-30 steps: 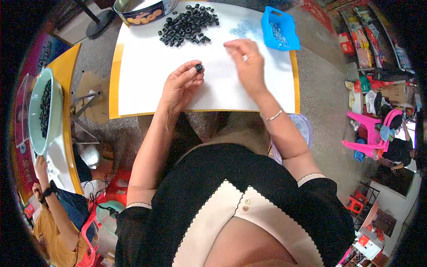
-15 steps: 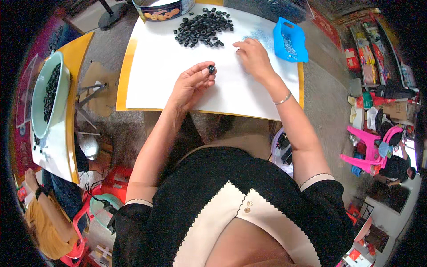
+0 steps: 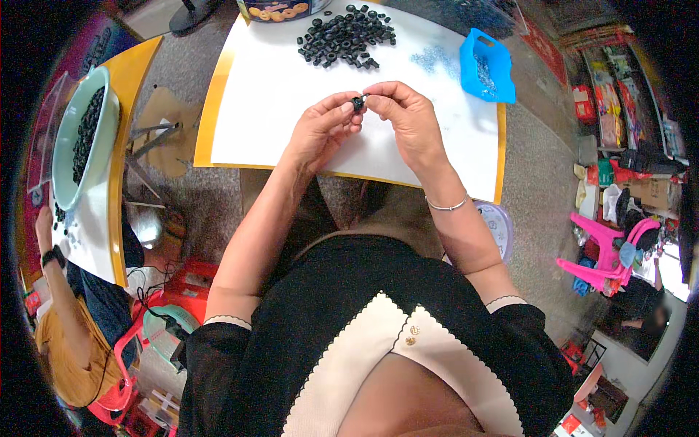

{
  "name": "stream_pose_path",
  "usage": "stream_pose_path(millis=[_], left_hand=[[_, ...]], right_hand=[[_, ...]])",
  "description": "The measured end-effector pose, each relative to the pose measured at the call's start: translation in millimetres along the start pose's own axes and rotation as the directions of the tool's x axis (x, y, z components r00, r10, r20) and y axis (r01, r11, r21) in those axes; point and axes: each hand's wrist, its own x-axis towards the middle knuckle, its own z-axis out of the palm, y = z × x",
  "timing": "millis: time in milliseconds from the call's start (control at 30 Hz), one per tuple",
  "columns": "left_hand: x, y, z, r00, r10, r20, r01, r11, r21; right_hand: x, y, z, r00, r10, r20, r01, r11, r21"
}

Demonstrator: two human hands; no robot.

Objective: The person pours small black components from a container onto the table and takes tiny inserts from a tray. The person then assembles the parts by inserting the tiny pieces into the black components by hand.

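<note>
A small round black part [image 3: 357,103] is pinched between the thumb and fingers of my left hand [image 3: 320,131], above the white tabletop [image 3: 262,109]. Right beside it, the thumb and forefinger of my right hand [image 3: 410,125] close together at the part's edge; whatever tiny thing they hold is too small to name. Beyond my hands lies a loose pile of similar black parts [image 3: 346,40]. Tiny clear-bluish pieces [image 3: 435,60] are scattered to the right of the pile, and more lie in a blue plastic scoop-like tray [image 3: 470,76] at the table's right edge.
A round tin [image 3: 280,12] stands at the far edge. On the left, a second table [image 3: 91,251] carries a pale green basin [image 3: 106,138] full of black parts, and another person's arm [image 3: 69,309] reaches to it. A pink plastic stool [image 3: 601,255] lies at right.
My right hand has come from the scattered tiny pieces leftward and nearer, and now meets the black part in my left hand. The other person's hand has moved up along the side table.
</note>
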Motion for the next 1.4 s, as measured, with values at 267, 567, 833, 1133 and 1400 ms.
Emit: stream_pose_path(millis=[267, 567, 833, 1133, 1400], left_hand=[[0, 0, 3, 0.999, 0.011, -0.046, -0.009, 0.999, 0.048], [5, -8, 0, 0.994, 0.089, -0.059, -0.083, 0.992, 0.097], [6, -14, 1, 0.986, 0.143, -0.081, -0.128, 0.978, 0.162], [6, -11, 2, 0.992, 0.105, -0.075, -0.079, 0.952, 0.297], [4, -4, 7, 0.998, 0.029, -0.047, -0.018, 0.976, 0.217]], right_hand=[[-3, -4, 1, 0.999, -0.021, -0.045, 0.015, 0.991, -0.136], [-5, -3, 3, 0.977, -0.205, -0.056, 0.149, 0.851, -0.503], [1, 2, -3, 0.814, -0.525, 0.248, 0.514, 0.452, -0.730], [3, 6, -12, 0.798, -0.505, 0.330, 0.568, 0.443, -0.694], [4, 17, -11, 0.780, -0.518, 0.351, 0.580, 0.389, -0.715]])
